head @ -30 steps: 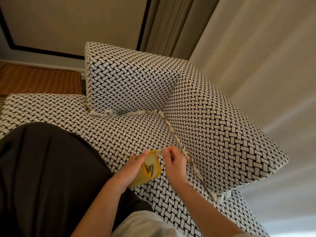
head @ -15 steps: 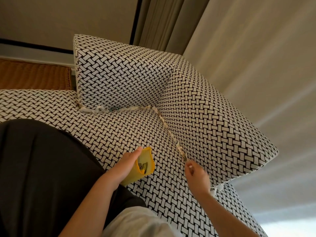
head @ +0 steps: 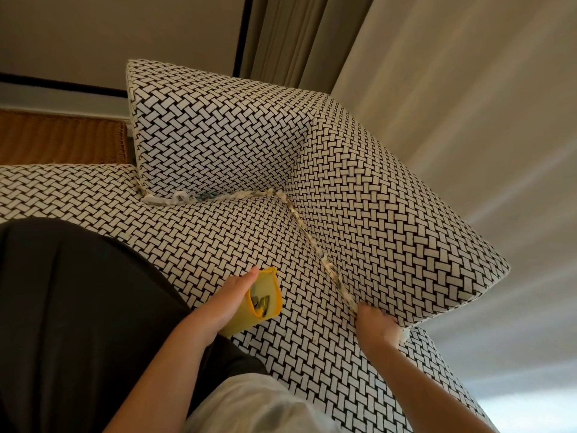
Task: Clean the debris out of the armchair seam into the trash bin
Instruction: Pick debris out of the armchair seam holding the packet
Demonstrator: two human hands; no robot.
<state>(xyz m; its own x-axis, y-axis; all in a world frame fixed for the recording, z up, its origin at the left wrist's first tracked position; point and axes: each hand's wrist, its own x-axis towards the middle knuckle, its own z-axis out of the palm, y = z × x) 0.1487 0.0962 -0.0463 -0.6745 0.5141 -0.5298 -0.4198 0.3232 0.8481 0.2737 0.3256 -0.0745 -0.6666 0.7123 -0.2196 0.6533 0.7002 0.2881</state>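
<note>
The right hand [head: 373, 321], which a second ago was at the mouth of the yellow bin [head: 274, 292], has moved back to the armchair [head: 218, 126] and now sits at the near end of the side seam [head: 312, 242], where the seat meets the arm. Its fingers are curled down into the crease, but they are hidden, so I cannot tell whether they have hold of a scrap. That looks like one piece delivered and the next pick under way. The left hand [head: 229, 303] holds the bin, thumb along its rim and fingers wrapped round its soft wall, tilted on the seat with a few dark bits showing inside. Much debris [head: 331, 270] is left: pale crumpled shreds line the side seam, and more, with a bluish fleck, fill the back seam [head: 199, 196]. The upholstery is a taut black-and-white basket-weave print over blocky cushions, and a brown wicker piece [head: 62, 142] stands behind it.
</note>
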